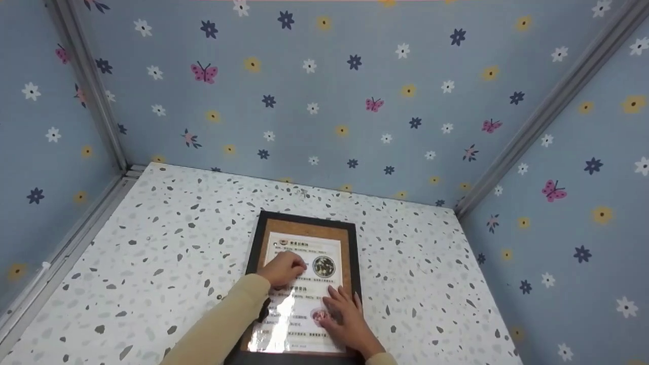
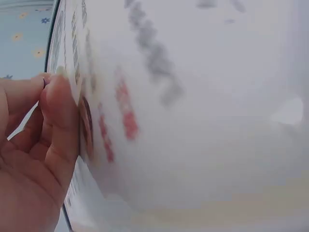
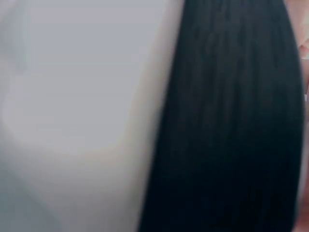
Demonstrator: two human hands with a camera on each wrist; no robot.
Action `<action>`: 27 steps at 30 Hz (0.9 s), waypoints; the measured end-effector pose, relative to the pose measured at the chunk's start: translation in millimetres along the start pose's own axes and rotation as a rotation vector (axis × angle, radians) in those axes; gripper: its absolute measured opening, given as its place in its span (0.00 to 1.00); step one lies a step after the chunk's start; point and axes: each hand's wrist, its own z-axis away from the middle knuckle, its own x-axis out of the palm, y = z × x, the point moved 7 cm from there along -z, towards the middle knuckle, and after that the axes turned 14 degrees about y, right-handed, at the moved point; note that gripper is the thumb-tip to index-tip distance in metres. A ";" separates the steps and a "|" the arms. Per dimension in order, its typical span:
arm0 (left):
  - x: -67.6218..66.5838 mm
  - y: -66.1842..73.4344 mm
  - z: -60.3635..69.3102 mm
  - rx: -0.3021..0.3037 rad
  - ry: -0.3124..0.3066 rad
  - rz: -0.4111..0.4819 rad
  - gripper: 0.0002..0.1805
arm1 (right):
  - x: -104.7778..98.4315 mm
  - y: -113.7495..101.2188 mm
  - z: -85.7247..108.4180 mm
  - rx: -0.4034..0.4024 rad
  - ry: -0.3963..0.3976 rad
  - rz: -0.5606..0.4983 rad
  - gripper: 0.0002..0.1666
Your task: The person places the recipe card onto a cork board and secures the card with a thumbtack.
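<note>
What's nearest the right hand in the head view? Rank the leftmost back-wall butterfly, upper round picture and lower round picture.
1. Lower round picture: right beside the right hand, on its left.
2. Upper round picture: above, slightly left.
3. Leftmost back-wall butterfly: far up and left.

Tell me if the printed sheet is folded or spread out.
Spread out: in the head view the sheet covers much of the framed board, with printed lines showing from its top to near its bottom edge.
</note>
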 end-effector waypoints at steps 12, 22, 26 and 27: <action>32.2 5.7 -24.9 -0.159 -0.083 0.161 0.09 | -3.6 -0.2 0.3 -0.012 0.021 -0.022 0.33; 52.6 4.9 -50.3 -0.183 -0.076 0.297 0.10 | -3.1 -0.9 0.7 -0.046 0.030 -0.018 0.32; 56.0 3.0 -59.3 -0.186 -0.053 0.282 0.09 | -1.8 -1.2 0.9 -0.061 0.039 -0.016 0.33; 56.1 2.3 -61.5 -0.189 -0.042 0.273 0.09 | -1.5 -0.9 1.0 -0.059 0.040 -0.012 0.33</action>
